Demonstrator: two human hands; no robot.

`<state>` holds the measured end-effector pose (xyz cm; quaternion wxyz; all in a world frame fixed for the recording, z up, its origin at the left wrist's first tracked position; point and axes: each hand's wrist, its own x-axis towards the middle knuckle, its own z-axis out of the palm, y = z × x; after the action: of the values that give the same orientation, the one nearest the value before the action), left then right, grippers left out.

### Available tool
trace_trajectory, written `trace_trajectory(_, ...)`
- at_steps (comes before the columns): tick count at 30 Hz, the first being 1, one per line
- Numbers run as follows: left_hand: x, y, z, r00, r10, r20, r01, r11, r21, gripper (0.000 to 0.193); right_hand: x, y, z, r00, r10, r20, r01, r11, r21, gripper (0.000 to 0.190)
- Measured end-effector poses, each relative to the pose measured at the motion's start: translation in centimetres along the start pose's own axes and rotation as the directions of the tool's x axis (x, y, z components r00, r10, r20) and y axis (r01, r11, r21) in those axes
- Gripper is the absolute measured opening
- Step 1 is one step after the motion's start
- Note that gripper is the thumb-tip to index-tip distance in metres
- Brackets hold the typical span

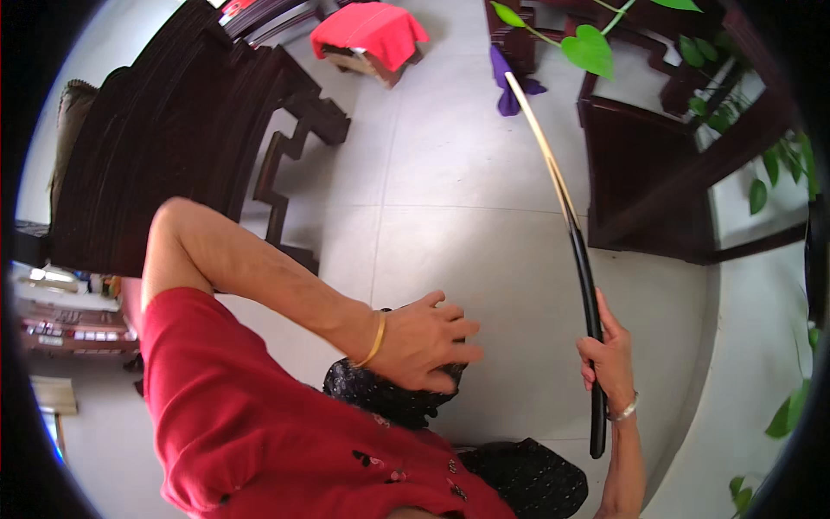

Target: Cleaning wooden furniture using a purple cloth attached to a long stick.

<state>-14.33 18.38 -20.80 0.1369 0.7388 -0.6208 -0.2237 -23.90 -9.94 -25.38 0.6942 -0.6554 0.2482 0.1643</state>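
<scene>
My right hand (pixel 609 363) grips the black butt of a billiard cue (pixel 589 292). The cue's pale wooden shaft slants up and away over the tiled floor. Its thin tip overlaps a purple cloth (pixel 502 81) on the floor beside a dark wooden furniture leg; whether the two touch cannot be made out. My left hand (pixel 425 344), with a gold bangle at the wrist, hovers in front of my black speckled trouser leg (pixel 389 389). Its fingers are spread, slightly blurred, and hold nothing.
A large dark wooden bench (pixel 175 130) stands on the left. Beyond it is a small stool under a red cloth (pixel 373 29). Dark wooden furniture (pixel 642 175) and trailing green leaves (pixel 587 52) line the right, above a pale raised ledge (pixel 746 337).
</scene>
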Motion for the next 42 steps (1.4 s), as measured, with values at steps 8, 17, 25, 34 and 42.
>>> trace_trajectory(8,-1.2,0.2,-0.5,0.964,0.264,0.021,-0.257,0.951,-0.173,0.019,2.4,-1.4,0.6,0.994,0.085,0.066,-0.077,0.990,-0.117,0.075)
trace_trajectory(17,-0.7,0.6,-0.8,0.926,0.318,0.205,-0.262,0.929,-0.260,0.022,8.0,-4.8,4.0,0.984,0.124,0.126,-0.153,0.956,0.252,0.068)
trace_trajectory(25,-1.5,2.8,-0.3,0.939,0.260,0.224,-0.182,0.930,-0.320,0.021,3.2,-10.2,9.3,0.978,0.098,0.184,-0.185,0.811,0.555,0.070)
trace_trajectory(34,-6.1,6.0,-0.8,0.959,0.050,0.280,0.026,0.964,-0.263,0.021,-10.1,-14.7,11.1,0.958,0.271,0.091,-0.262,0.704,0.660,0.072)
trace_trajectory(42,-8.9,11.4,-1.2,0.848,-0.250,0.467,0.337,0.935,-0.111,0.027,-19.9,-21.1,10.2,0.887,0.455,0.086,-0.365,0.574,0.733,0.063)
